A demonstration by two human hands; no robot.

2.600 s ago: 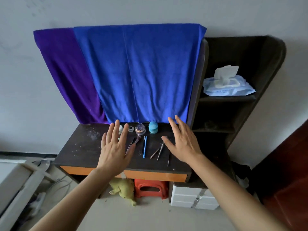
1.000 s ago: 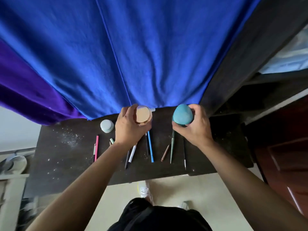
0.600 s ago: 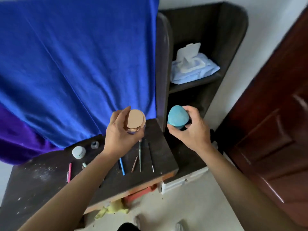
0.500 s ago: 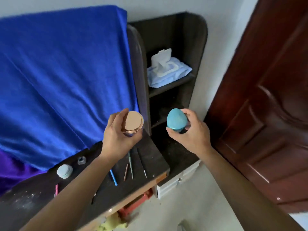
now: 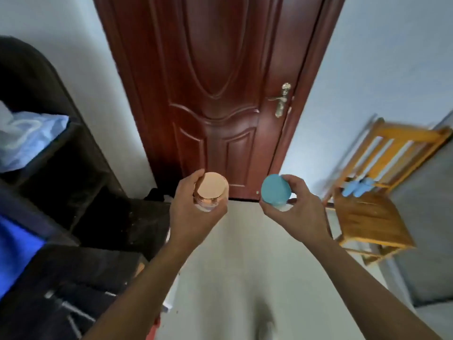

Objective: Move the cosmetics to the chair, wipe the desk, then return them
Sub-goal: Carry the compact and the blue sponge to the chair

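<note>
My left hand (image 5: 193,212) is shut on a jar with a rose-gold lid (image 5: 211,190), held upright at chest height. My right hand (image 5: 296,212) is shut on a teal egg-shaped container (image 5: 275,190). Both are in the air over the pale floor, facing a door. A wooden chair (image 5: 370,217) stands to the right, just beyond my right hand, with something light blue (image 5: 356,188) at the back of its seat. The dark desk (image 5: 81,273) is at the lower left, with a few blurred pencils (image 5: 73,307) on it.
A dark red door (image 5: 215,94) with a brass handle (image 5: 282,100) is straight ahead. A dark shelf unit (image 5: 61,155) at the left holds a pack of wipes (image 5: 27,138). A blue cloth (image 5: 14,251) hangs at the left edge. Pale floor (image 5: 245,253) lies between desk and chair.
I picked up the jar and the teal container from the desk and turned right. The desk has slid to the left edge, and the door and chair have come into view.
</note>
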